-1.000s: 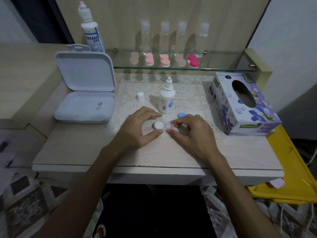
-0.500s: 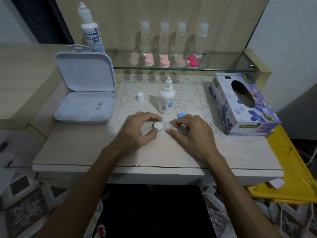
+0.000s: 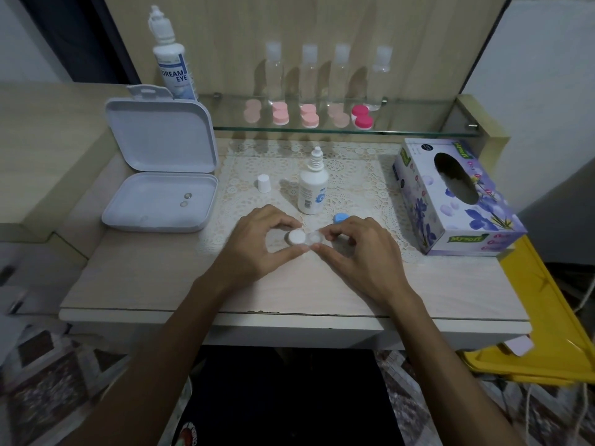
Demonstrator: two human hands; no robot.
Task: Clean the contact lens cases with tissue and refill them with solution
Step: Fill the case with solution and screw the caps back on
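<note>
Contact lens case (image 3: 304,237): on the lace mat near the middle of the counter (image 3: 135,278), a little toward its front edge. Its left well carries a white cap; its right well is uncapped and looks clear.
Left hand (image 3: 257,246): curled round the white-capped side, thumb and forefinger pinching that cap.
Right hand (image 3: 360,246): fingertips pinch the open right side of the case, steadying it.
Blue cap (image 3: 342,217): lies on the mat just behind the right hand, off the case.
Solution bottle (image 3: 313,185): upright behind the hands, nozzle bare; its small white cap (image 3: 264,183) stands apart to its left.
Tissue box (image 3: 457,201): at the right edge of the counter, untouched.
White tray (image 3: 161,175): lid open, at the left edge; two small round items inside, too small to identify.
Change: over the last second the hands have barely shifted; both keep the same pinch on the case, and the white cap stays seated.
Meaning: I judge the left hand is working the white cap, tightening or loosening I cannot tell. With the bottle open and the blue cap off, the right well seems the one awaiting closing or filling; whether it holds solution cannot be seen.
Risk: an open well could spill if the case tips.
</note>
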